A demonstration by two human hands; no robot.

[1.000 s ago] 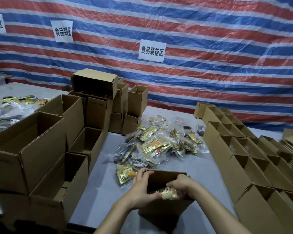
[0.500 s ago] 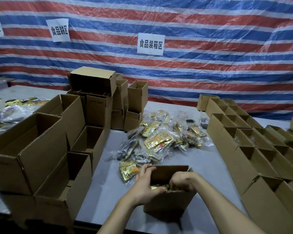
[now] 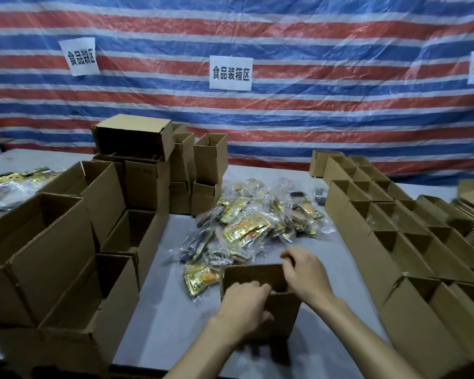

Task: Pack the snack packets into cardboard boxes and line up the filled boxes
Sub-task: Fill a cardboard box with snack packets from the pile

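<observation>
at the front edge of the table (image 3: 162, 296) the box (image 3: 253, 274) — likely light, stiff, best held by its walls — is gripped by the left hand (image 3: 244, 305); whether by the right hand (image 3: 304, 274) too cannot be told.

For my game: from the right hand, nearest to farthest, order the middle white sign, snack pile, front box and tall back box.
1. Front box, right at the right hand.
2. Snack pile, just beyond, mid-table.
3. Tall back box, farther back left.
4. Middle white sign, on the far wall.
</observation>
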